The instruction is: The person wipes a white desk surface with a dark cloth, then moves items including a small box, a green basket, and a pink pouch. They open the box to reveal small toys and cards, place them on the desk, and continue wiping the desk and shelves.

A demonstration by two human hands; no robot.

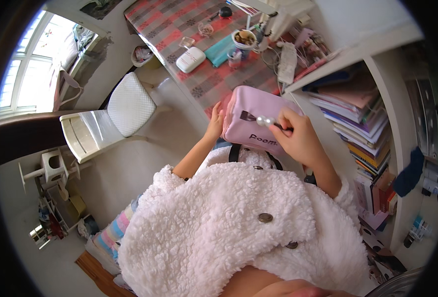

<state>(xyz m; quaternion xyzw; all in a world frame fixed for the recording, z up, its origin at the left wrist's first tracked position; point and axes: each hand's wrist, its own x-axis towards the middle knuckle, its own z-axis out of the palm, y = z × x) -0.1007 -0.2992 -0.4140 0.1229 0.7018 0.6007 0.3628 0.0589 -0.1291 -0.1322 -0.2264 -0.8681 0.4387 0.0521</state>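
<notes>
A pink zip pouch [258,104] with a dark bow and dark lettering is upright in front of my chest. My left hand [216,123] grips its left edge, with part of the fingers hidden by the pouch. Over the pouch's front, my right hand [295,136] pinches a dark band with large white pearl beads [265,121], which looks like a hair tie. The beads stick out to the left of my fingertips, near the bow print.
Ahead is a table with a red-and-grey checked cloth [204,84], holding a white case [190,60], a teal cloth [219,50] and cups. A white chair [130,104] stands left. Shelves with stacked books and papers [350,109] are at the right.
</notes>
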